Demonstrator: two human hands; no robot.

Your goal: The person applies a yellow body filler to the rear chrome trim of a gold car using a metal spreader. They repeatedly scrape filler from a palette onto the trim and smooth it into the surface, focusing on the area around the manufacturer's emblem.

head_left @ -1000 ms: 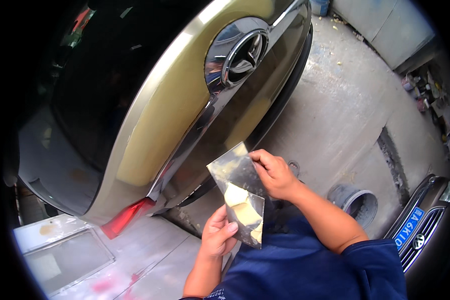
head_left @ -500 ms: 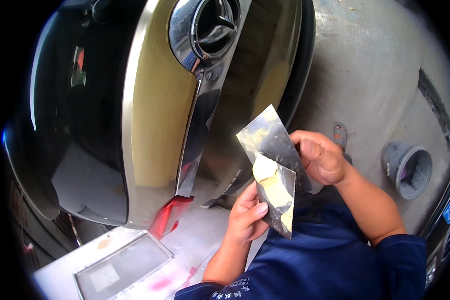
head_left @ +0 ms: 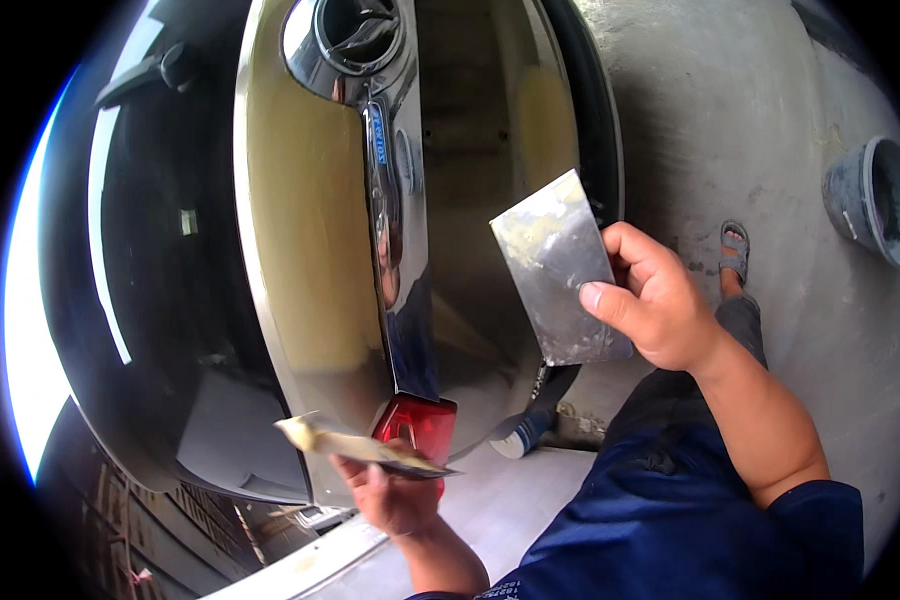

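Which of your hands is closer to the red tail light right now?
Left. The left hand sits just below the red tail light, holding a putty-loaded blade flat across its lower edge. The right hand is up and off to the right, gripping a metal scraper.

Two scrapers [head_left: 555,270]; one car [head_left: 300,230]; seemingly one bucket [head_left: 875,200].

right hand [head_left: 660,310] gripping metal scraper [head_left: 558,268], car boot [head_left: 310,220]

Left hand [head_left: 395,495] low, right hand [head_left: 660,300] raised, both gripping.
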